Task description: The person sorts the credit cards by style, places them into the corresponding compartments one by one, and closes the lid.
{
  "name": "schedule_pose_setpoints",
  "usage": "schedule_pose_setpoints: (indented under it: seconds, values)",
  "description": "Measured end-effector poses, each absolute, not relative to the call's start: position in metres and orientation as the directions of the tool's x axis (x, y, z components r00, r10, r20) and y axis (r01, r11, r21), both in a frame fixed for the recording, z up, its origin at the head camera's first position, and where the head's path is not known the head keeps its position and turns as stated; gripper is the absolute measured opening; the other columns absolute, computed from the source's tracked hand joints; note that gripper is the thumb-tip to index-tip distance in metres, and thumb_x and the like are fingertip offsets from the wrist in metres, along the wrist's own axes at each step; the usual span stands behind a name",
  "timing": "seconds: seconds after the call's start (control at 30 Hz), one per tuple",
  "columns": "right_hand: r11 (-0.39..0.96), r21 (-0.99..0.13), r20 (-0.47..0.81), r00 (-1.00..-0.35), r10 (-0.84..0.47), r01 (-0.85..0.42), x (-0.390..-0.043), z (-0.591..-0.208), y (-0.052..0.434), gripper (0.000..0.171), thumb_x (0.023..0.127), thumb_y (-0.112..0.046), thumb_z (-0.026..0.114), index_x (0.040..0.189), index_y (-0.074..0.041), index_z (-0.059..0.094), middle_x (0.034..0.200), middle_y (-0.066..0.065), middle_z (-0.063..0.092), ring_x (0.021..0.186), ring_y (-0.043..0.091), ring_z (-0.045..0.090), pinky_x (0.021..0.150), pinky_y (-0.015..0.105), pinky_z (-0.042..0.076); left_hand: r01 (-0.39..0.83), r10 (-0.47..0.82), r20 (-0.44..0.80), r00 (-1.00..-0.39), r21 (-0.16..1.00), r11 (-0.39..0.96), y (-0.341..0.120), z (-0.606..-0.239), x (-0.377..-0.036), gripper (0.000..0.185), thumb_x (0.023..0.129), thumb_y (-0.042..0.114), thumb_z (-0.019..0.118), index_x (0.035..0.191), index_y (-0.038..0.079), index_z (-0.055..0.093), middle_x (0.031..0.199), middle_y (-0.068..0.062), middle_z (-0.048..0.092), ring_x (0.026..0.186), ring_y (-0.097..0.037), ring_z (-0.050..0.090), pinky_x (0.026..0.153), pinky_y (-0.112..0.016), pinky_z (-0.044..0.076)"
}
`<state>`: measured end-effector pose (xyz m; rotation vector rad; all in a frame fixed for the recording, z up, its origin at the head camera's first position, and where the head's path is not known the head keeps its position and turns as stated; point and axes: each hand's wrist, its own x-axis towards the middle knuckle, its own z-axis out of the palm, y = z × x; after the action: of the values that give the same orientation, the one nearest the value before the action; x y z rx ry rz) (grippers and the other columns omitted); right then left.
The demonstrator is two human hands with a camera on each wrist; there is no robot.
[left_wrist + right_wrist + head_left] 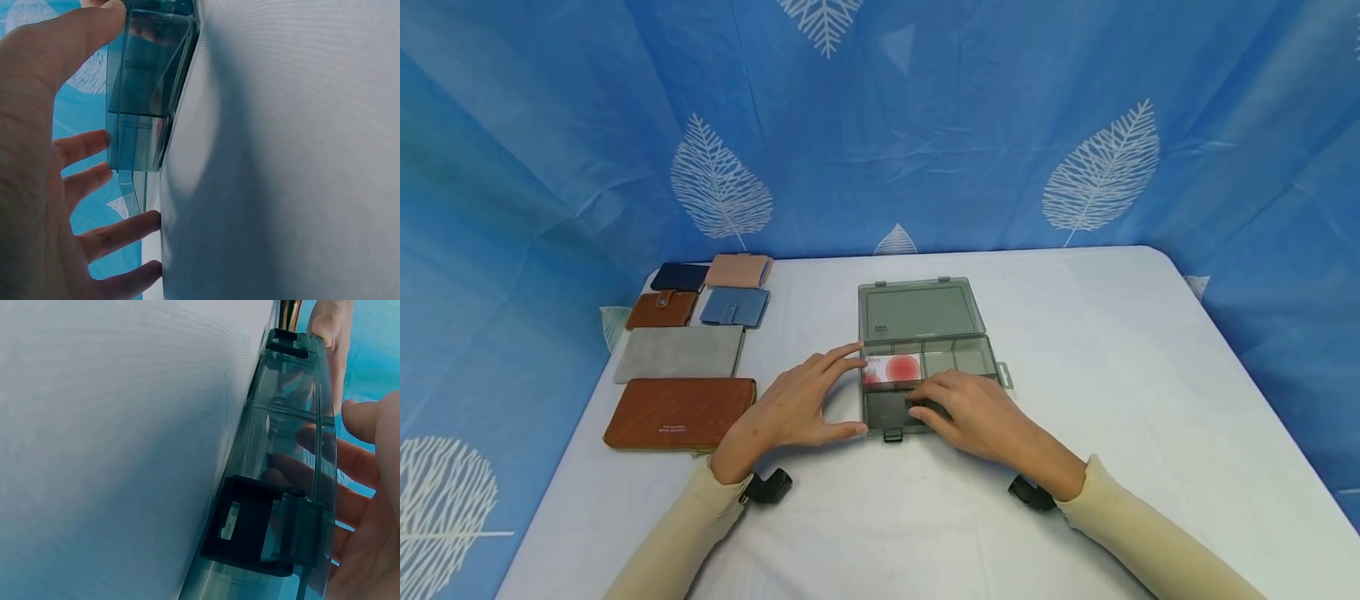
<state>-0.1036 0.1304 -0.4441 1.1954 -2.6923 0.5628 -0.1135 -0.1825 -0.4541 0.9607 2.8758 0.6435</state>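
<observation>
A smoky grey-green plastic organizer box (961, 358) lies with its lid (921, 310) folded back on the table. In its left compartment sits a white card with a red circle (892, 368). My left hand (801, 402) is spread along the box's left side, thumb at the front corner and fingertips by the wall. My right hand (973, 415) reaches over the front compartment (886, 410), fingers bent loosely inside it. In the right wrist view its thumb stands apart from the fingers (353, 459). Something dark shows by those fingertips in the head view; its kind is unclear.
On the left of the white table lie a brown zip wallet (681, 412), a grey wallet (681, 354), a small brown wallet (661, 309), a blue wallet (735, 307), a navy wallet (679, 277) and a tan wallet (739, 271). A blue leaf-patterned curtain (925, 150) hangs behind.
</observation>
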Motion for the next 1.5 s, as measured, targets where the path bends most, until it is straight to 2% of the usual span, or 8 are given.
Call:
schedule_pose_setpoints:
  seconds: [0.23, 0.37, 0.57, 0.73, 0.93, 1.1, 1.27, 1.5]
  values:
    - [0.617, -0.286, 0.169, -0.672, -0.721, -0.733, -0.101, -0.442, 0.129, 0.039, 0.109, -0.052, 0.060, 0.128, -0.022, 0.077, 0.130, 0.001, 0.073, 0.114, 0.022, 0.074, 0.089, 0.045, 0.061, 0.549, 0.593, 0.035, -0.804, 0.429, 0.718, -0.184, -0.446, -0.112, 0.095, 0.088, 0.065, 0.079, 0.164, 0.019, 0.046, 0.177, -0.001, 0.028, 0.145, -0.037, 0.052, 0.095, -0.062, 0.056]
    - [0.630, -0.314, 0.118, -0.688, -0.716, -0.710, -0.105, -0.432, 0.133, 0.044, 0.109, -0.056, 0.056, 0.130, -0.022, 0.076, 0.130, -0.001, 0.074, 0.111, 0.020, 0.074, 0.086, 0.045, 0.061, 0.494, 0.606, -0.055, -0.794, 0.523, 0.695, -0.184, -0.435, -0.120, 0.089, 0.090, 0.062, 0.081, 0.161, 0.018, 0.049, 0.178, -0.004, 0.025, 0.152, -0.040, 0.045, 0.105, -0.066, 0.051]
    - [0.646, -0.439, 0.178, -0.765, -0.619, -0.624, -0.136, -0.403, 0.149, 0.035, 0.108, -0.038, 0.067, 0.134, -0.015, 0.074, 0.128, 0.004, 0.076, 0.109, 0.024, 0.074, 0.086, 0.048, 0.060, 0.293, 0.504, -0.122, -0.855, 0.688, 0.664, -0.178, -0.425, -0.145, 0.071, 0.104, 0.051, 0.068, 0.159, 0.010, 0.048, 0.176, -0.018, 0.022, 0.148, -0.046, 0.048, 0.114, -0.067, 0.043]
    - [0.683, -0.567, 0.089, -0.859, -0.505, -0.461, -0.168, -0.396, 0.168, 0.054, 0.112, -0.038, 0.060, 0.155, -0.005, 0.056, 0.154, 0.018, 0.058, 0.138, 0.040, 0.058, 0.110, 0.062, 0.047, 0.083, 0.349, -0.174, -0.921, 0.787, 0.611, -0.165, -0.423, -0.164, 0.079, 0.113, 0.056, 0.046, 0.169, 0.005, 0.026, 0.172, -0.023, 0.030, 0.148, -0.046, 0.048, 0.115, -0.064, 0.042]
    - [0.719, -0.644, -0.142, -0.882, -0.448, -0.262, -0.189, -0.413, 0.184, 0.075, 0.116, -0.049, 0.044, 0.169, 0.001, 0.026, 0.167, 0.032, 0.036, 0.150, 0.052, 0.040, 0.116, 0.069, 0.037, -0.081, 0.286, -0.240, -0.928, 0.877, 0.474, -0.145, -0.428, -0.177, 0.083, 0.114, 0.061, 0.034, 0.172, 0.006, 0.012, 0.171, -0.026, 0.031, 0.150, -0.045, 0.046, 0.120, -0.056, 0.041]
    - [0.598, -0.796, -0.215, -0.880, -0.423, -0.093, -0.199, -0.426, 0.193, 0.079, 0.116, -0.050, 0.040, 0.172, -0.003, 0.010, 0.172, 0.033, 0.023, 0.156, 0.053, 0.029, 0.121, 0.068, 0.030, -0.191, 0.231, -0.272, -0.934, 0.927, 0.322, -0.138, -0.432, -0.180, 0.076, 0.116, 0.054, 0.032, 0.172, 0.008, 0.010, 0.174, -0.024, 0.027, 0.156, -0.041, 0.039, 0.125, -0.050, 0.036]
    - [0.395, -0.912, -0.275, -0.882, -0.383, 0.113, -0.207, -0.432, 0.199, 0.079, 0.116, -0.051, 0.039, 0.174, -0.008, 0.007, 0.175, 0.027, 0.019, 0.159, 0.048, 0.028, 0.125, 0.060, 0.030, -0.328, 0.245, -0.315, -0.917, 0.945, -0.011, -0.141, -0.440, -0.186, 0.074, 0.118, 0.048, 0.031, 0.172, 0.007, 0.003, 0.178, -0.021, 0.015, 0.161, -0.041, 0.029, 0.127, -0.052, 0.031]
    - [0.160, -0.962, -0.263, -0.907, -0.329, 0.220, -0.213, -0.436, 0.203, 0.068, 0.118, -0.041, 0.038, 0.174, -0.009, 0.014, 0.177, 0.019, 0.022, 0.159, 0.039, 0.033, 0.127, 0.051, 0.030, -0.295, 0.254, -0.241, -0.937, 0.934, -0.203, -0.143, -0.444, -0.189, 0.069, 0.118, 0.045, 0.031, 0.172, 0.006, 0.014, 0.177, -0.022, 0.018, 0.158, -0.045, 0.032, 0.126, -0.056, 0.031]
